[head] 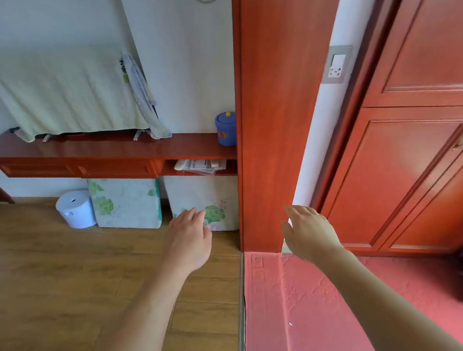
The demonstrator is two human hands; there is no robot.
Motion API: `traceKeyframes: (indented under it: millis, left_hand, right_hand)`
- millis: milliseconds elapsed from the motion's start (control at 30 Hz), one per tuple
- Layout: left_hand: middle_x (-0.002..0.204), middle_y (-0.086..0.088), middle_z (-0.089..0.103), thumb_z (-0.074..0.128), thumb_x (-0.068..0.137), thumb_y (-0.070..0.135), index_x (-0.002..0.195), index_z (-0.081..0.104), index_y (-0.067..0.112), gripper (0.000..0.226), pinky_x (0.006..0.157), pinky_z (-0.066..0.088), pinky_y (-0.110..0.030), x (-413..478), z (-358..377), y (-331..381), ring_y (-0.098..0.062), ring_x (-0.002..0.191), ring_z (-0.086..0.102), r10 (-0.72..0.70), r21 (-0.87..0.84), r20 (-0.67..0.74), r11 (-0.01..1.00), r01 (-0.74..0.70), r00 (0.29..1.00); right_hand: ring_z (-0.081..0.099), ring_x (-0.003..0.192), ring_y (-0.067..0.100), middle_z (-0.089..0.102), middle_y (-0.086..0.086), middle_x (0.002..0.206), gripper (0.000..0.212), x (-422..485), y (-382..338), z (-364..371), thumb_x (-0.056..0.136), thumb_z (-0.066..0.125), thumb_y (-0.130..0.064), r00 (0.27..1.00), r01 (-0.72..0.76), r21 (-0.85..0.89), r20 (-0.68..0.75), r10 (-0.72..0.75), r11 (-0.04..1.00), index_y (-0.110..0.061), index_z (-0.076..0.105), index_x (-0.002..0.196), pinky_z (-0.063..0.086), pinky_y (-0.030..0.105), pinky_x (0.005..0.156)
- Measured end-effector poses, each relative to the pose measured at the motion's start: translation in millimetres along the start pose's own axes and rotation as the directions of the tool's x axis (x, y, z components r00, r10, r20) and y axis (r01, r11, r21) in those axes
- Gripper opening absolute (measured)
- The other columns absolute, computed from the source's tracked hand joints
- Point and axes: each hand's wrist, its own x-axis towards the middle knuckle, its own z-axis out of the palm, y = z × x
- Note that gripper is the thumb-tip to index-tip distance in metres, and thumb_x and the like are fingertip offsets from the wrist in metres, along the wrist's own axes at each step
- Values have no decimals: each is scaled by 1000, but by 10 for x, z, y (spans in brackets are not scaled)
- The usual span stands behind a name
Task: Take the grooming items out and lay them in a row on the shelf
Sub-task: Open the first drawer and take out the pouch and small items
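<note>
At far left, a white lidded bin (pixel 75 208) stands on the wooden floor (pixel 50 277) against the wall. Above it, the red wooden shelf (pixel 94 147) runs along the wall, well ahead of you. A pale green towel (pixel 61 92) hangs over something propped on its left half. Two floral cushions (pixel 125 202) lean beneath the shelf.

Your left hand (pixel 190 241) reaches forward over the floor, palm down, fingers straight and loosely together, holding nothing. Beyond it, a blue lidded pot (pixel 226 129) with a yellow knob sits at the shelf's right end, touching the red door post (pixel 275 114). Papers (pixel 204 166) lie in the open cubby just below the pot. You cannot tell where the grooming items are.

Right of the post, your right hand (pixel 310 232) hovers above the red patterned floor (pixel 308 309), fingers relaxed and slightly spread, also holding nothing. A wall socket (pixel 337 64) sits higher up, beside red panelled wardrobe doors (pixel 421 157).
</note>
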Motion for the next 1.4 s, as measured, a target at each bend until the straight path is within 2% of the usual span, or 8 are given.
traceKeyframes:
  millis: [133, 433, 567, 667, 800, 967, 1133, 1400]
  left_hand:
    - [154, -2, 38, 32, 105, 31, 150, 37, 16, 47, 119, 26, -37, 343, -84, -168, -20, 144, 32, -10, -10, -26, 1000, 10, 1000]
    - [151, -5, 42, 32, 106, 27, 149, 36, 12, 46, 114, 30, -36, 1072, -188, -403, -21, 140, 35, -215, -32, -42, 976, 213, 976]
    - [153, -4, 41, 31, 106, 29, 149, 37, 13, 46, 114, 32, -34, 1238, -239, -599, -20, 140, 37, -349, -44, -73, 937, 347, 934]
    - [147, -3, 47, 32, 105, 29, 148, 39, 15, 46, 110, 37, -35, 1259, -265, -809, -20, 134, 44, -440, -54, -87, 898, 437, 894]
    - [142, -1, 51, 34, 103, 27, 144, 43, 16, 43, 108, 40, -37, 1209, -308, -1212, -20, 130, 47, -550, -113, -116, 834, 539, 827]
    - [147, -3, 49, 34, 102, 25, 144, 45, 14, 45, 114, 32, -36, 1116, -441, -1900, -20, 136, 42, -622, -126, -166, 783, 609, 765]
    - [154, -3, 41, 32, 102, 28, 148, 41, 15, 48, 119, 27, -38, 978, -582, -2694, -20, 144, 34, -673, -106, -180, 739, 666, 717]
    - [154, -1, 42, 26, 104, 37, 148, 41, 17, 51, 120, 28, -38, 792, -751, -3711, -18, 143, 35, -757, -123, -154, 653, 747, 636]
  right_hand:
    - [53, 98, 25, 59, -1, 99, 18, 455, -121, -3, 94, 35, -27, 999, 40, 43, -10, -39, 998, -17, 49, 91, 35, 33, 76]
    - [50, 118, 28, 59, 5, 126, 35, 1801, -306, 149, 98, 37, -28, 969, 235, 37, 71, -237, 971, -11, 55, 123, 38, 38, 97]
    - [52, 113, 28, 61, 4, 117, 29, 2388, -519, 200, 95, 40, -26, 933, 340, 52, 101, -344, 939, -11, 57, 113, 38, 37, 94]
    - [54, 100, 28, 59, 3, 99, 15, 2667, -830, 260, 91, 36, -29, 892, 425, 97, 124, -434, 900, -18, 46, 86, 40, 37, 85]
    - [56, 91, 29, 58, 6, 89, 21, 2898, -1357, 436, 88, 31, -32, 836, 523, 92, 142, -531, 848, -16, 44, 82, 37, 34, 75]
    - [52, 119, 25, 59, 6, 123, 36, 3090, -2160, 687, 101, 35, -30, 759, 618, 88, 189, -622, 781, -12, 55, 125, 42, 37, 99]
    - [56, 107, 26, 61, 4, 108, 35, 3219, -3048, 977, 97, 32, -31, 715, 661, 145, 176, -676, 736, -12, 58, 108, 45, 40, 92]
    - [46, 128, 24, 52, 6, 138, 45, 3433, -4271, 1293, 101, 35, -32, 602, 751, 159, 231, -764, 640, -10, 46, 140, 37, 38, 107]
